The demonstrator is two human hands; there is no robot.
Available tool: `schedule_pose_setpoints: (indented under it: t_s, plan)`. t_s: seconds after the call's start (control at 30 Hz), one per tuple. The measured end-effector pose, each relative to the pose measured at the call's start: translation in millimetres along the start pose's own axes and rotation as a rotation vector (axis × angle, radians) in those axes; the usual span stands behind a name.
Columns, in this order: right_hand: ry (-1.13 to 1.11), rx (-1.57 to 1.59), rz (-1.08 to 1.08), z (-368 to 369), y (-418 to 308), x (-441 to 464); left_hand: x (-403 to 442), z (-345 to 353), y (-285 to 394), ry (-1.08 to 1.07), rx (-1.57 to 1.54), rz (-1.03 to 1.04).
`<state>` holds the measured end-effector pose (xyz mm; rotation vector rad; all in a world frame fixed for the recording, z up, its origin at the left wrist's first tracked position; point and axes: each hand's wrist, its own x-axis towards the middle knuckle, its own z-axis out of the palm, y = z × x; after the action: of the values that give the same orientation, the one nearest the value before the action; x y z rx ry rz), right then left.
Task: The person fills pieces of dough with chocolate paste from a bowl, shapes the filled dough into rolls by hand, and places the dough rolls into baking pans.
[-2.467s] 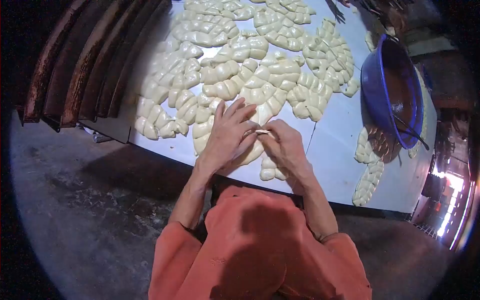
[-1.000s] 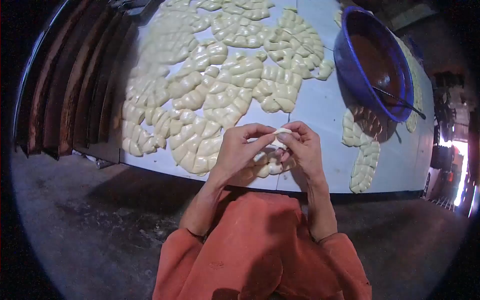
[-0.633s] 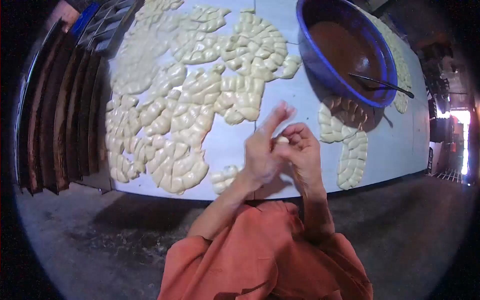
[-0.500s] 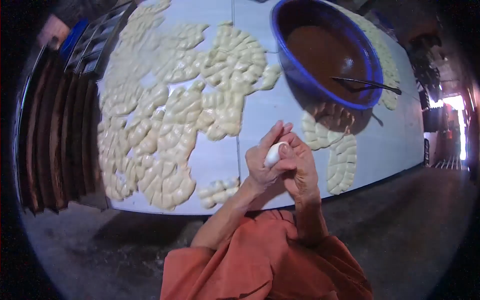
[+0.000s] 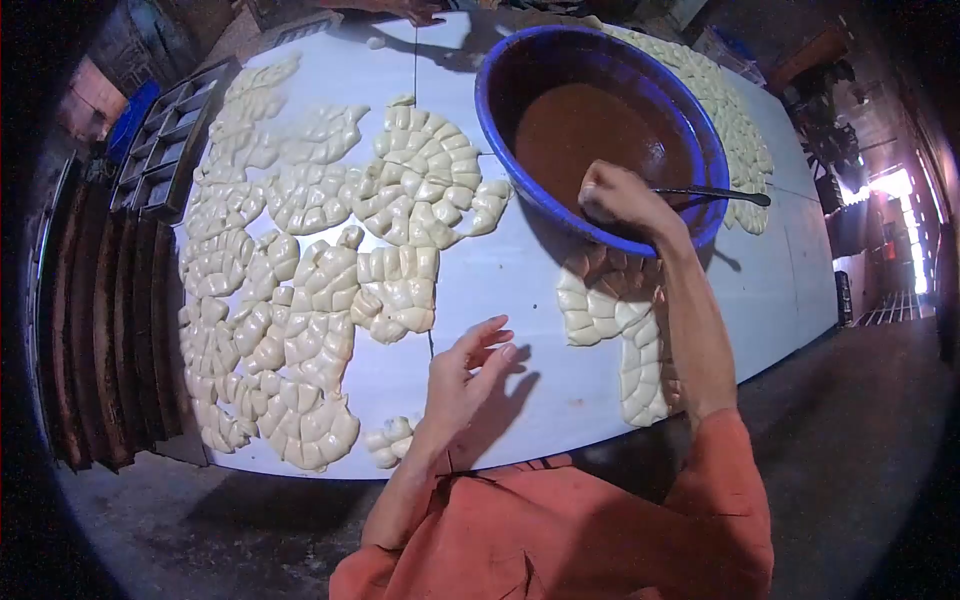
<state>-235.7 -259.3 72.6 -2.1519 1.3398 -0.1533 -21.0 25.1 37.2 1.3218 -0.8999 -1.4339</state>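
My right hand (image 5: 625,203) is closed in a fist over the near part of a blue tub (image 5: 712,215) of brown paste (image 5: 590,125). Whatever sits inside that fist is hidden. A dark-handled utensil (image 5: 715,193) lies across the tub's rim just beyond the hand; its inner end is out of sight. My left hand (image 5: 470,372) hovers over the white table with fingers stretched and apart, and no object shows in it. Close by its wrist sits a small cluster of pale dough pieces (image 5: 390,441). Another patch of dough pieces (image 5: 640,365) lies beside my right forearm.
Pale, glossy dough pieces (image 5: 310,370) cover the table's left side in joined patches; more dough (image 5: 735,130) lies behind the tub. Dark trays (image 5: 110,340) stand stacked at the left, near a divided metal rack (image 5: 170,145). Another person's hand (image 5: 420,12) is at the far edge.
My hands were together around a smooth white dough ball. They have parted: the right went up and right to the tub, the left stayed low and opened. The ball is no longer visible.
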Motion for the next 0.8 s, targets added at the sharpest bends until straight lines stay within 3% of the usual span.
schedule_pose_setpoints:
  t_s: [0.03,0.1,0.3,0.37,0.4,0.43,0.5,0.67,0.73,0.8]
  plan:
    - [-0.001,0.002,-0.004,3.1,2.1,3.4,-1.8,-2.3,1.7,0.004,0.002,0.001]
    - [-0.330,-0.219,-0.106,8.6,5.9,10.0,-6.0,-6.6,4.0,0.012,0.073,-0.025]
    - [-0.271,-0.043,-0.109,7.5,2.8,1.3,-9.7,-9.4,1.4,-0.022,-0.016,-0.105]
    - [-0.063,0.456,0.030,2.0,-11.9,-8.7,-6.2,-8.8,0.3,-0.057,0.013,-0.066]
    - [-0.040,0.861,0.031,-0.5,-22.0,-16.9,-2.2,-8.7,-3.7,-0.076,0.026,-0.004]
    - [-0.046,0.858,0.025,-3.6,-34.2,-26.2,2.7,-7.5,-7.0,-0.068,0.024,-0.001]
    - [0.046,1.187,0.014,-6.4,-58.1,-46.2,13.2,-1.1,-8.3,-0.097,-0.070,0.058]
    - [0.084,1.468,-0.009,55.3,-113.5,-85.4,27.4,19.4,17.7,-0.062,-0.360,0.059]
    - [0.060,1.544,-0.012,89.2,-121.3,-94.8,26.2,17.9,14.5,-0.057,-0.741,0.004]
    - [0.050,1.578,0.029,113.4,-123.9,-102.9,20.2,5.7,7.5,-0.056,-0.862,-0.008]
